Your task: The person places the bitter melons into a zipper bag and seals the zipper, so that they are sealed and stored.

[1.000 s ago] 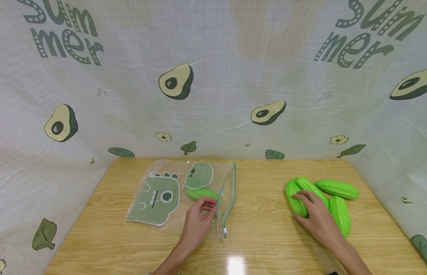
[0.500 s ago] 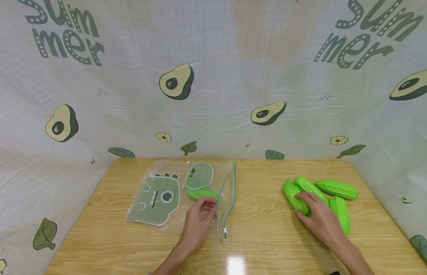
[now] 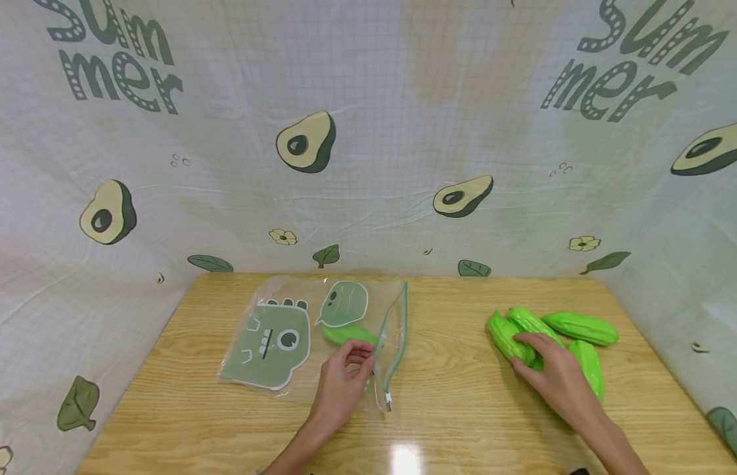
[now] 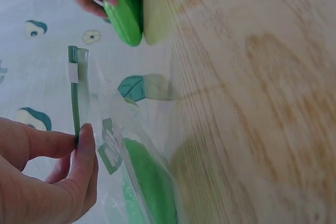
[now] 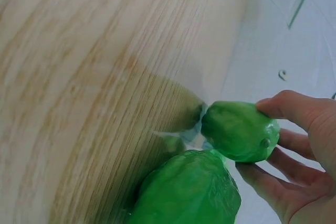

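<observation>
A clear zip bag (image 3: 270, 359) printed with green cartoon monsters lies on the left half of the table, its mouth parted toward the right. Inside it is one green bitter melon (image 3: 344, 334). My left hand (image 3: 341, 386) pinches the near lip of the mouth between thumb and fingers; the white slider (image 4: 72, 73) sits farther along that strip. On the right, my right hand (image 3: 558, 379) grips a ridged bitter melon (image 3: 506, 338), thumb on one side and fingers on the other, as the right wrist view shows. Another bitter melon (image 5: 186, 192) lies close beside it.
Around the right hand lie more bitter melons, one at the back right (image 3: 582, 328) and one partly hidden behind the wrist (image 3: 589, 368). Bare wooden table (image 3: 445, 369) stretches between bag and melons. A printed cloth (image 3: 368, 218) hangs behind and at both sides.
The right hand and the bitter melon under it have shifted slightly; the melon has moved a little left, apart from the others at its near end. The left hand and bag look unmoved.
</observation>
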Tool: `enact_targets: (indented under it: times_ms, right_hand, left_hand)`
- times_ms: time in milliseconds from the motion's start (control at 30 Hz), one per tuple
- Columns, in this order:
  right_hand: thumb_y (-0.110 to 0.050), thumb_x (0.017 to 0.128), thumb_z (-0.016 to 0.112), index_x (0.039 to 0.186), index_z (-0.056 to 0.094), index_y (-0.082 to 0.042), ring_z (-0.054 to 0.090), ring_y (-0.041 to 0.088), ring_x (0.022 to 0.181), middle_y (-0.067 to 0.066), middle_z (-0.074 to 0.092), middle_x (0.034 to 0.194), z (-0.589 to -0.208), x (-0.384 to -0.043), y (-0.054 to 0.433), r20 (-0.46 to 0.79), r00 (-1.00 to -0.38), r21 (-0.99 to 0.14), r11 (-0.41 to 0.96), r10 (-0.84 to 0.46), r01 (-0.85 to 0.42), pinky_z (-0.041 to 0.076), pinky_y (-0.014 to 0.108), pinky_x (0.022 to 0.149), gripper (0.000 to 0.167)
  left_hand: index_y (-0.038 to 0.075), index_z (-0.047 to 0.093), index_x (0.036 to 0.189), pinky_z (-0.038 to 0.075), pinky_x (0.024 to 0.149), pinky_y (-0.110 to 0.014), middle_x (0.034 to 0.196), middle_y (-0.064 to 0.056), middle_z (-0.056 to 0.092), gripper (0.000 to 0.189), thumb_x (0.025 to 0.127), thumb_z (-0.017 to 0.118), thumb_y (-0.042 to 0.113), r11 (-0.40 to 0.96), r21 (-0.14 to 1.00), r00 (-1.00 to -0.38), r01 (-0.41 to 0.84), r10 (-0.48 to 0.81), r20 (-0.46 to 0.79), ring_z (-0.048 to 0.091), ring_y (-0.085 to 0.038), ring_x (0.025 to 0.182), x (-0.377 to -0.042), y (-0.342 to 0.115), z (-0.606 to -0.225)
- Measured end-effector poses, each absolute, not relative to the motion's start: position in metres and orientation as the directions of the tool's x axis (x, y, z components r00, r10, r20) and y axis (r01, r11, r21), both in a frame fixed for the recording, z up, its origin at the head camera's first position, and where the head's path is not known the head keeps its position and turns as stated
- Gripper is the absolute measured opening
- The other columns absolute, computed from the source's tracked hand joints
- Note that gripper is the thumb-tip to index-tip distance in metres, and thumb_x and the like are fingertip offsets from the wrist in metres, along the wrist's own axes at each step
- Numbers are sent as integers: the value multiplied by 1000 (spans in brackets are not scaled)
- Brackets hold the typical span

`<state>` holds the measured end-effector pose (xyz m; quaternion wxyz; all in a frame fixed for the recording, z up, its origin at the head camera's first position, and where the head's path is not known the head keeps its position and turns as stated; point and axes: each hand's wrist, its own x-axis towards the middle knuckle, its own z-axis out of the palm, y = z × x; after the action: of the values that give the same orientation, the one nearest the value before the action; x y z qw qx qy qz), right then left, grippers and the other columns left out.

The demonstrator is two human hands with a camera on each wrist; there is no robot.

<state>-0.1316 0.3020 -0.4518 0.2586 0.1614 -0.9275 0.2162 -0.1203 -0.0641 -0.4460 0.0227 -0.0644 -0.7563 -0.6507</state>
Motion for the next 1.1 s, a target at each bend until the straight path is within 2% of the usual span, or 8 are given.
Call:
enact_targets:
  times_ms: [100, 233, 333, 500, 567, 633, 767, 1100]
  right_hand:
    - [-1, 70, 88, 108, 73, 0, 68, 38, 99, 17, 72, 105, -451, -132, 302, 550, -816, -333, 851, -175, -407, 39, 9, 87, 41]
    - [-2, 73, 89, 110, 74, -1, 68, 39, 100, 17, 72, 107, -447, -132, 301, 542, -826, -353, 850, -154, -391, 46, 18, 84, 40]
    - [-3, 75, 88, 111, 74, -1, 69, 38, 96, 17, 72, 108, -445, -133, 300, 528, -838, -385, 842, -134, -377, 52, 22, 75, 39]
    - [-3, 78, 87, 113, 74, -1, 69, 35, 94, 17, 72, 110, -443, -134, 300, 498, -862, -454, 819, -94, -351, 51, 9, 72, 37]
    - [-3, 80, 87, 114, 74, -2, 68, 26, 98, 17, 72, 111, -442, -134, 299, 490, -868, -472, 813, -80, -341, 48, 4, 76, 37]
    - [-3, 80, 86, 115, 74, -2, 64, 8, 103, 15, 72, 113, -441, -133, 298, 488, -870, -489, 804, -69, -338, 48, 3, 78, 37]
    - [-1, 81, 85, 115, 73, -2, 46, -20, 108, 15, 71, 116, -440, -134, 295, 486, -872, -534, 773, -51, -343, 49, 4, 80, 36]
    - [-3, 84, 84, 118, 73, 0, 47, -23, 109, 19, 68, 127, -433, -135, 284, 453, -891, -634, 702, -4, -325, 50, 7, 82, 35]
  left_hand:
    - [-4, 65, 112, 59, 78, -26, 103, -14, 68, 16, 96, 67, -2, 149, 981, -991, 127, 67, 118, 66, -24, 95, -120, -64, -446]
    - [-4, 66, 111, 59, 77, -25, 103, -13, 68, 16, 96, 68, -2, 156, 979, -991, 128, 63, 119, 66, -24, 95, -121, -64, -447]
    - [-4, 66, 111, 59, 77, -24, 103, -13, 68, 16, 96, 67, -3, 155, 980, -991, 128, 62, 120, 66, -24, 94, -121, -64, -447]
    - [-4, 66, 111, 58, 76, -23, 103, -14, 68, 16, 96, 67, -2, 146, 981, -991, 126, 65, 118, 66, -23, 94, -121, -64, -447]
    - [-4, 66, 111, 59, 76, -23, 103, -13, 68, 16, 96, 67, -2, 147, 981, -991, 126, 66, 117, 66, -23, 94, -121, -64, -446]
    - [-3, 66, 112, 59, 77, -24, 103, -13, 68, 16, 96, 68, -1, 150, 981, -991, 125, 66, 116, 66, -23, 95, -121, -64, -446]
    - [-3, 66, 112, 59, 78, -26, 103, -13, 68, 16, 96, 68, -1, 155, 980, -991, 127, 65, 118, 66, -23, 95, -121, -64, -446]
    - [-3, 66, 112, 59, 78, -26, 104, -13, 68, 16, 97, 68, 0, 159, 978, -990, 133, 66, 124, 67, -23, 95, -121, -65, -447]
